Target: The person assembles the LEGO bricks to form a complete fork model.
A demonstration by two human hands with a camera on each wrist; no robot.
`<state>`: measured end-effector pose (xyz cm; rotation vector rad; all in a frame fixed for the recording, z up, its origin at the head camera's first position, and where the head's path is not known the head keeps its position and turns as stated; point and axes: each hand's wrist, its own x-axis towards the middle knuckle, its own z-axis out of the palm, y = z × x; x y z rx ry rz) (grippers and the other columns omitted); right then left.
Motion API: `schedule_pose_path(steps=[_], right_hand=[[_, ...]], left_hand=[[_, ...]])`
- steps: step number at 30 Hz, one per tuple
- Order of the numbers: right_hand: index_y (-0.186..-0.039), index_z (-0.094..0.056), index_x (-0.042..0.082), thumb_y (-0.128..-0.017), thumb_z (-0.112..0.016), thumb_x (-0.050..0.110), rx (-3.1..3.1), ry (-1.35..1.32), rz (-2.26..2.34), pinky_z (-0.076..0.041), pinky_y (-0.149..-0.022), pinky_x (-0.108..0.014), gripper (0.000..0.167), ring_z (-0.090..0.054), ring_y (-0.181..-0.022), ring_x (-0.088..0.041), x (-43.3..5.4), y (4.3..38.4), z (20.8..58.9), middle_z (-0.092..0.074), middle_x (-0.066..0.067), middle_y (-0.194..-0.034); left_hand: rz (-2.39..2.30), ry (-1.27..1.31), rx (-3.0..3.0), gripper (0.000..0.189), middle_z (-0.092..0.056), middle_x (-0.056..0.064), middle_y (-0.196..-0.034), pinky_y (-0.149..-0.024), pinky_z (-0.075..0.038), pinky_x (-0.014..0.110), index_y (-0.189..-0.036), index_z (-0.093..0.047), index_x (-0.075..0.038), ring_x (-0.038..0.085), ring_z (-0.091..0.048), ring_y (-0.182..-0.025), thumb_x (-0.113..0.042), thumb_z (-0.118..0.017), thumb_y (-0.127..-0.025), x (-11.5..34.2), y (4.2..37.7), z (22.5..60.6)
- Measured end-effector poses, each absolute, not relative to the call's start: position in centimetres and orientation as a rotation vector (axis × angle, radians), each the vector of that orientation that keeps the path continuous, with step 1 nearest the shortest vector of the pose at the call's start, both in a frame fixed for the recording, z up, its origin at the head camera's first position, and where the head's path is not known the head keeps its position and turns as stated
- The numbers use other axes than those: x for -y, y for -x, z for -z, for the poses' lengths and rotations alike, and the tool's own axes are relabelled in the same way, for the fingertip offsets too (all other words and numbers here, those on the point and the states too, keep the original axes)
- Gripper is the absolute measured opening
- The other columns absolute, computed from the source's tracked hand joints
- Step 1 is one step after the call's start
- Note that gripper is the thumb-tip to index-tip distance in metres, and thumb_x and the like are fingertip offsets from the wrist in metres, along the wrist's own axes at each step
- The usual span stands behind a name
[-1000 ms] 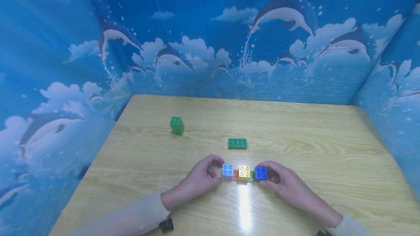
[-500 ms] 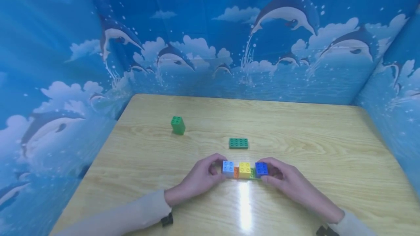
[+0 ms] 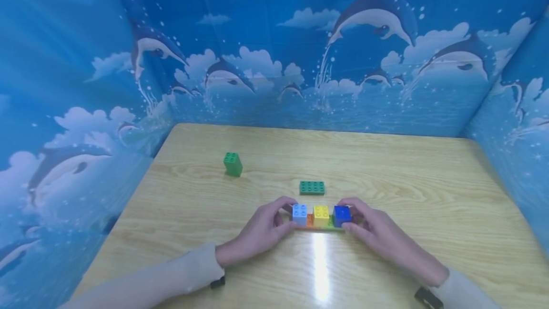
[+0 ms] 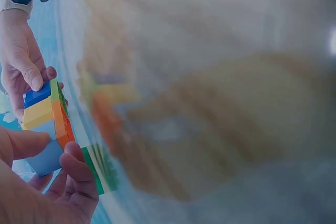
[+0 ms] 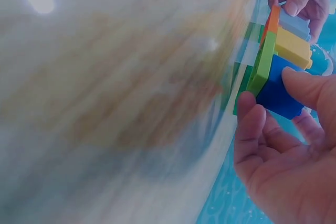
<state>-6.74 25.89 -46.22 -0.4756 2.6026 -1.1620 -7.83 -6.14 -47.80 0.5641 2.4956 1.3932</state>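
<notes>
A joined row of toy building bricks is held between both hands: a light blue brick (image 3: 299, 214), a yellow brick (image 3: 320, 216) and a dark blue brick (image 3: 341, 216) stand apart on an orange flat piece (image 4: 63, 124) and a lime green flat piece (image 5: 262, 62). My left hand (image 3: 263, 229) pinches the light blue end, thumb on the brick's near side. At the other end my right hand (image 3: 381, 232) grips the dark blue brick, its thumb on the side and a fingertip at the green piece's edge. Both wrist views show the underside raised off the table.
A dark green flat brick (image 3: 311, 188) lies just beyond the row. Farther back on the left stands a tall green brick stack (image 3: 233, 164). The wooden table (image 3: 407, 170) is bordered by a dolphin-print curtain (image 3: 266, 61).
Both hands have raised the brick row a little, and it sits higher in the head view. The green bricks on the table stay in place.
</notes>
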Motion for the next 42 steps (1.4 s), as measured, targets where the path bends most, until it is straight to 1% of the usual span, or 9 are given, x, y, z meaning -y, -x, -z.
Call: schedule_pose_path(steps=[4,7,12,17,22,25,32,36,42], right_hand=[[-0.151,-0.058,0.019,-0.106,-0.074,0.027,-2.619,0.506,1.144,-0.058,-0.078,-0.030,0.049,-0.067,-0.102,-0.015,-25.9,7.2,46.0,-0.072,0.001,-0.122],[-0.152,-0.057,0.019,-0.107,-0.073,0.029,-2.647,0.559,1.114,-0.059,-0.076,-0.029,0.048,-0.067,-0.098,-0.013,-26.0,7.5,45.9,-0.072,0.003,-0.116],[-0.154,-0.056,0.018,-0.108,-0.071,0.029,-2.699,0.630,1.056,-0.059,-0.073,-0.028,0.049,-0.067,-0.095,-0.010,-26.1,8.3,45.7,-0.072,0.005,-0.113],[-0.151,-0.057,0.015,-0.106,-0.074,0.017,-2.732,0.672,1.103,-0.060,-0.073,-0.028,0.048,-0.069,-0.096,-0.013,-25.9,9.1,45.8,-0.074,-0.001,-0.117],[-0.149,-0.058,0.013,-0.105,-0.074,0.012,-2.761,0.705,1.160,-0.061,-0.076,-0.030,0.046,-0.071,-0.100,-0.016,-25.6,10.0,46.0,-0.073,-0.006,-0.126],[-0.149,-0.057,0.013,-0.106,-0.073,0.011,-2.770,0.703,1.173,-0.061,-0.078,-0.030,0.047,-0.071,-0.104,-0.018,-25.5,10.6,46.0,-0.072,-0.008,-0.131],[-0.151,-0.055,0.011,-0.107,-0.071,0.009,-2.764,0.685,1.185,-0.062,-0.081,-0.033,0.047,-0.070,-0.107,-0.022,-25.2,12.2,45.8,-0.071,-0.011,-0.133],[-0.152,-0.054,0.013,-0.108,-0.069,0.009,-2.758,0.676,1.185,-0.062,-0.083,-0.035,0.047,-0.070,-0.108,-0.022,-25.1,13.0,45.9,-0.070,-0.012,-0.134],[-0.154,-0.053,0.012,-0.109,-0.068,0.009,-2.744,0.659,1.175,-0.062,-0.086,-0.039,0.047,-0.070,-0.109,-0.023,-24.9,13.9,46.1,-0.069,-0.015,-0.136]], left_hand=[[-1.387,-0.605,-2.517,0.051,-0.072,0.006,-0.128,-0.069,-0.058,0.028,-0.146,-0.063,-0.012,0.011,-0.065,-0.081,-0.015,-0.081,-0.099,6.3,8.2,47.5],[-1.383,-0.634,-2.521,0.051,-0.073,0.007,-0.129,-0.068,-0.058,0.028,-0.147,-0.063,-0.012,0.011,-0.065,-0.080,-0.012,-0.081,-0.099,6.4,8.6,47.2],[-1.367,-0.635,-2.533,0.050,-0.073,0.005,-0.129,-0.071,-0.058,0.029,-0.147,-0.064,-0.014,0.011,-0.065,-0.083,-0.014,-0.081,-0.100,6.4,9.4,46.7],[-1.373,-0.624,-2.563,0.049,-0.072,-0.001,-0.128,-0.074,-0.059,0.030,-0.145,-0.066,-0.017,0.011,-0.066,-0.086,-0.013,-0.083,-0.099,6.2,10.3,46.4],[-1.430,-0.643,-2.585,0.047,-0.072,0.001,-0.126,-0.074,-0.059,0.030,-0.139,-0.069,-0.013,0.012,-0.066,-0.085,-0.006,-0.085,-0.096,6.0,11.4,46.2],[-1.437,-0.634,-2.598,0.046,-0.072,0.001,-0.126,-0.073,-0.059,0.030,-0.138,-0.069,-0.013,0.012,-0.065,-0.084,-0.006,-0.085,-0.096,5.9,12.0,46.1],[-1.445,-0.616,-2.595,0.043,-0.071,0.001,-0.130,-0.074,-0.059,0.031,-0.138,-0.069,-0.015,0.012,-0.067,-0.086,-0.007,-0.083,-0.098,5.8,13.5,46.0],[-1.440,-0.600,-2.599,0.043,-0.071,0.002,-0.131,-0.074,-0.059,0.031,-0.138,-0.068,-0.014,0.012,-0.067,-0.086,-0.007,-0.083,-0.098,5.8,14.1,46.1],[-1.426,-0.545,-2.610,0.045,-0.071,0.004,-0.133,-0.075,-0.059,0.031,-0.139,-0.067,-0.013,0.013,-0.067,-0.086,-0.005,-0.083,-0.097,5.7,14.8,46.2]])
